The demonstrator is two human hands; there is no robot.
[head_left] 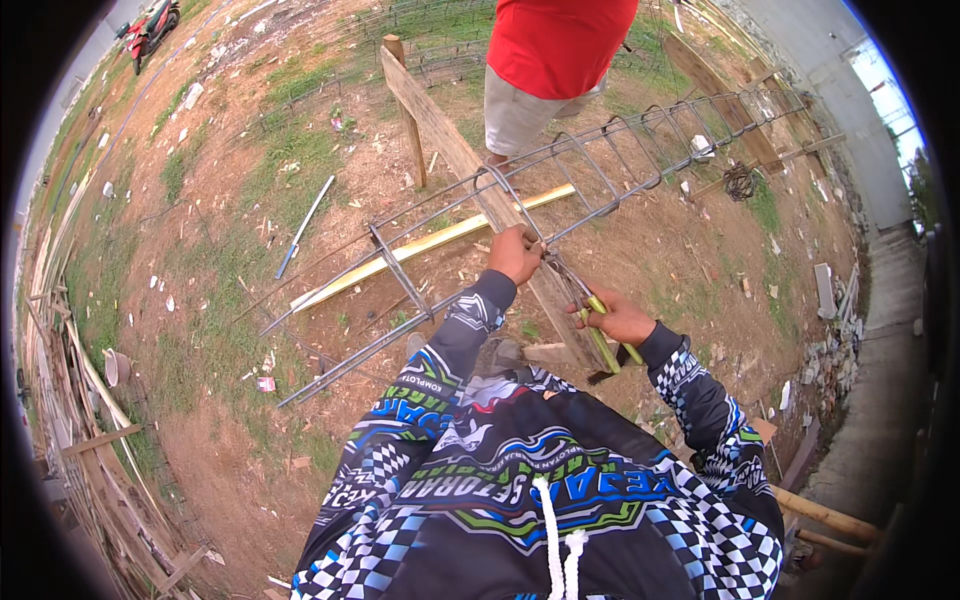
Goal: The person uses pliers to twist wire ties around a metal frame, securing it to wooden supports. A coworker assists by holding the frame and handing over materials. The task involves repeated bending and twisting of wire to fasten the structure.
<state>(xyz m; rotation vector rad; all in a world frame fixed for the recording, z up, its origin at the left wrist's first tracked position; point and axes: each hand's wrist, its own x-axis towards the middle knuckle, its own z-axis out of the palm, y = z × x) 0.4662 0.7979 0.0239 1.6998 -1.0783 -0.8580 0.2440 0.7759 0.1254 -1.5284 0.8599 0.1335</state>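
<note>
A long cage of steel bars and square stirrups (400,270) lies across a slanted wooden plank (450,140) set on posts. My left hand (515,253) grips a bar of the cage where a stirrup crosses it. My right hand (618,318) is closed on the yellow-green handles of pincers (597,330), whose jaws reach up to the bar just beside my left hand. My patterned long sleeves come in from the lower edge.
Another person in a red shirt and light shorts (545,70) stands behind the cage. A yellow board (420,250) and a blue-white pipe (303,228) lie on the dirt. Coiled wire (740,182) lies at right, stacked timber (90,440) at left, a red motorbike (150,28) far back.
</note>
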